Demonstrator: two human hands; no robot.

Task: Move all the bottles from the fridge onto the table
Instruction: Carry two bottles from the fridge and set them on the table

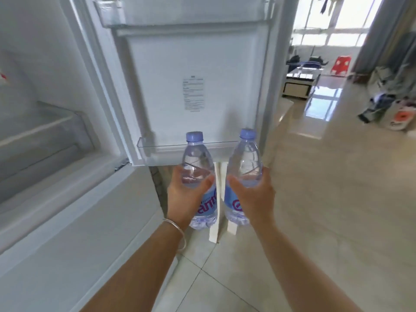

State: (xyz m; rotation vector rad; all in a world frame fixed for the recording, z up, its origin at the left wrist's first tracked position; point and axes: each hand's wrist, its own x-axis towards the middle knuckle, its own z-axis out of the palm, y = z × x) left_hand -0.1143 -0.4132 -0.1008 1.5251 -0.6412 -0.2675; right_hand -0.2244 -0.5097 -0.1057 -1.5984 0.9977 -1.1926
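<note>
Two clear water bottles with pale purple caps and blue labels are held upright in front of the open fridge door [198, 70]. My left hand [185, 194] is wrapped around the left bottle [197, 161] at its middle; a silver bangle sits on that wrist. My right hand [254, 194] grips the right bottle [246, 158] the same way. Both bottles hover just in front of the door's low clear shelf [157, 149], which shows no bottles. The fridge interior [45, 131] lies to the left, white, with a drawer visible.
A pale tiled floor [315, 221] spreads to the right. Two light wooden slats [216, 221] lie on the floor under the door. Far right are bags and clutter [396, 113]; a low glass table [299, 79] and a red stool [408, 66] stand in the bright room beyond.
</note>
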